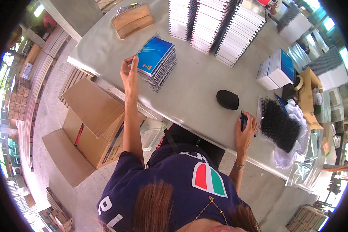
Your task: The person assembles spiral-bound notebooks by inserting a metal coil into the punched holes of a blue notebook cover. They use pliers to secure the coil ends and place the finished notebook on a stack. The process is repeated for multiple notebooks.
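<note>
A stack of spiral notebooks with blue covers (155,54) lies toward the table's left side, their wire coils showing along the edges. My left hand (130,75) reaches up to it, thumb and fingers closed at the left edge of the top notebook. How much of the edge they pinch is partly hidden. Lower on the right, my right hand (246,133) rests by the table's front edge, fingers wrapped round small blue-handled pliers (243,121). Their dark tip points away from me. Just beyond the pliers lies a rounded black object (227,99), like a computer mouse.
Tall stacks of coil-bound books (208,27) stand at the back. A wooden box (132,21) sits far left. On the right are more blue notebooks (276,69), a pile of black binding coils (280,123) and crumpled plastic. An open cardboard box (100,131) stands left below the table.
</note>
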A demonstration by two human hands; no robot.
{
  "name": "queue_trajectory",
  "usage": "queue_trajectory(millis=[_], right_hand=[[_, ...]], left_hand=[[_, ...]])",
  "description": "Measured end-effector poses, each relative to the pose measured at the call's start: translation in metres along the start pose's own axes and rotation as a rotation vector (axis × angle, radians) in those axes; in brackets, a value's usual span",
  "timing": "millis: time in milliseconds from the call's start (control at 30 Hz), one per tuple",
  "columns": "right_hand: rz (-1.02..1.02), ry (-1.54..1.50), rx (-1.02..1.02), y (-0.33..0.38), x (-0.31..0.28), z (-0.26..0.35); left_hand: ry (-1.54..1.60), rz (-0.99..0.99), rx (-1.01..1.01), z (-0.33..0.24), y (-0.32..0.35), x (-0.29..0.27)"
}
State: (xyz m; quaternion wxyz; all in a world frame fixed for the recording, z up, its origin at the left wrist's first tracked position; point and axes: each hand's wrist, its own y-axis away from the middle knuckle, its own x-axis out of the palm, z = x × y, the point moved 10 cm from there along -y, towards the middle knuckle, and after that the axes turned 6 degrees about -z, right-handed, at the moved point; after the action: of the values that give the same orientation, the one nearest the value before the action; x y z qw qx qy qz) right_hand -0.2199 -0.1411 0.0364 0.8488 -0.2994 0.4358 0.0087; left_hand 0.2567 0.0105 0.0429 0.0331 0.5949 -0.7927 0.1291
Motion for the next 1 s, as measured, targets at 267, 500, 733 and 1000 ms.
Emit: queue_trajectory(millis=[267,500,733,1000], right_hand=[[-0.012,-0.058,0.034,0.0,-0.005,0.004],[-0.434,-0.126,0.045,-0.077,-0.085,-0.018],[-0.572,-0.5,0.199,-0.215,-0.063,-0.144],[-0.301,-0.797,0.48,-0.23,-0.046,-0.17]], left_hand=[[-0.043,0.014,0.08,-0.002,0.0,0.0],[-0.14,-0.007,0.133,-0.024,0.007,-0.002],[-0.292,-0.235,0.745,-0.105,0.064,-0.017],[-0.251,0.068,0.897,-0.133,0.134,0.06]])
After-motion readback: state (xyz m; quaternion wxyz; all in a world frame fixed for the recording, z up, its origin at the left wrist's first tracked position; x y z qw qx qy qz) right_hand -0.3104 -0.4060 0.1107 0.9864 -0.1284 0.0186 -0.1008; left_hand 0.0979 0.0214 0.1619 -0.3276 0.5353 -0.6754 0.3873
